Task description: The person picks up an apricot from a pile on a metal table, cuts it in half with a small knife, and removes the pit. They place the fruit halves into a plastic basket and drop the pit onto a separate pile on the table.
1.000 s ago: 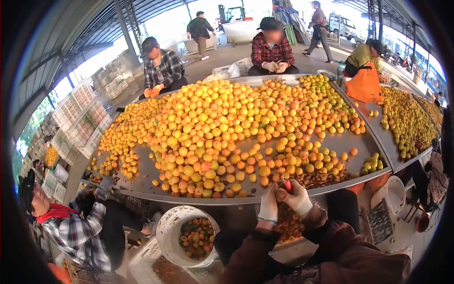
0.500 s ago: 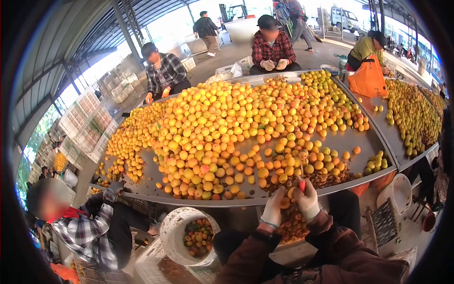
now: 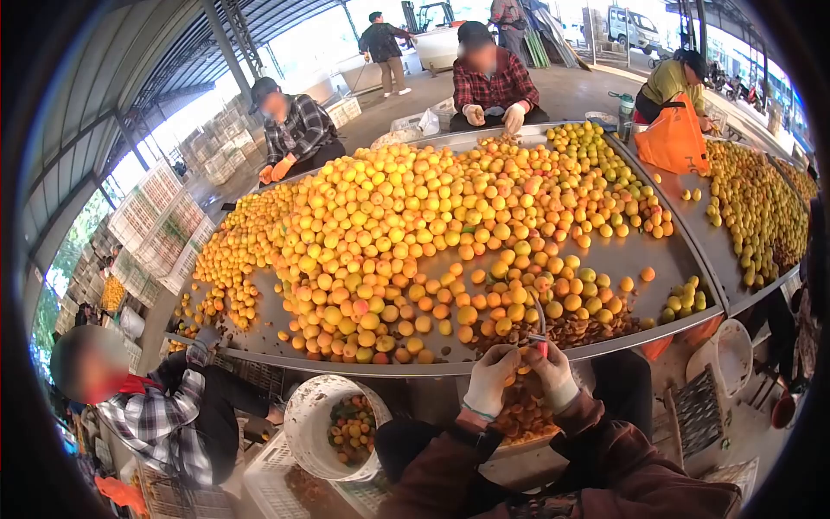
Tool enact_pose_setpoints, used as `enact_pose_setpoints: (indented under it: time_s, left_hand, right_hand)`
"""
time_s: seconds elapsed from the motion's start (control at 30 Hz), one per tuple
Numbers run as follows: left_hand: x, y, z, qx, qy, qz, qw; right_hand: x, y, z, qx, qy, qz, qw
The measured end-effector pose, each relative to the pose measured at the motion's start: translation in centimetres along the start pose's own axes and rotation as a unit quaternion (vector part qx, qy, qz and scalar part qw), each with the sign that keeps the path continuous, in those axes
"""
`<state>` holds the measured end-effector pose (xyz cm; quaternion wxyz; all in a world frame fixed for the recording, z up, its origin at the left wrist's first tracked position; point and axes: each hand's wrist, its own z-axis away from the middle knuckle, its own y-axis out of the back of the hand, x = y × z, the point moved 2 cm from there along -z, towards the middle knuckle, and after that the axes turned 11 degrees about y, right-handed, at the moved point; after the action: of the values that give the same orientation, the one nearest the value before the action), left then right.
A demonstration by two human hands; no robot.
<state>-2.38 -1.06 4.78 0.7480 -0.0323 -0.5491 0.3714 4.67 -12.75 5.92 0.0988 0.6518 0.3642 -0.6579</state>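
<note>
In a white glove, my left hand (image 3: 487, 381) is closed around an apricot (image 3: 523, 368), which the fingers mostly hide. My right hand (image 3: 554, 378), gloved too, grips the red handle of a small knife (image 3: 540, 324); its thin curved metal blade points up and away from me. Both hands meet just in front of the near rim of a metal table (image 3: 406, 370). A large heap of apricots (image 3: 380, 229) covers much of that table. Brown pits or scraps (image 3: 584, 336) lie near the rim, and cut orange fruit (image 3: 526, 406) sits below my hands.
A white bucket (image 3: 304, 432) with fruit stands at my left, by a seated co-worker (image 3: 164, 415). Across the table sit a person in a red checked shirt (image 3: 493, 86) and another in dark plaid (image 3: 298, 130). An orange bag (image 3: 674, 138) rests at the right. Crates (image 3: 156, 216) are stacked left.
My hands have drawn closer together and slightly left, and the knife now stands more upright. Across the table, the red-shirted person's hands have parted, one reaching to the fruit.
</note>
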Motion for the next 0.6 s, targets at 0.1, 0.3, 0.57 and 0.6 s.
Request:
enact_pose_setpoints:
  time_s: [0.1, 0.3, 0.57, 0.6]
  left_hand:
    - [-0.6, 0.1, -0.6, -0.026, 0.053, 0.051, 0.997]
    - [-0.8, 0.0, -0.6, -0.064, 0.093, 0.066, 0.991]
    - [-0.6, -0.5, -0.7, 0.016, 0.030, -0.113, 0.993]
    - [-1.6, 0.5, -1.2, 0.010, 0.031, -0.117, 0.993]
  right_hand:
    - [0.9, 0.3, 0.1, 0.028, -0.048, -0.129, 0.990]
    - [-1.6, -0.4, 0.6, 0.028, -0.121, -0.149, 0.981]
    - [0.0, 1.7, -0.4, 0.029, 0.127, 0.393, 0.910]
    - [0.0, 1.7, -0.4, 0.022, 0.160, 0.426, 0.890]
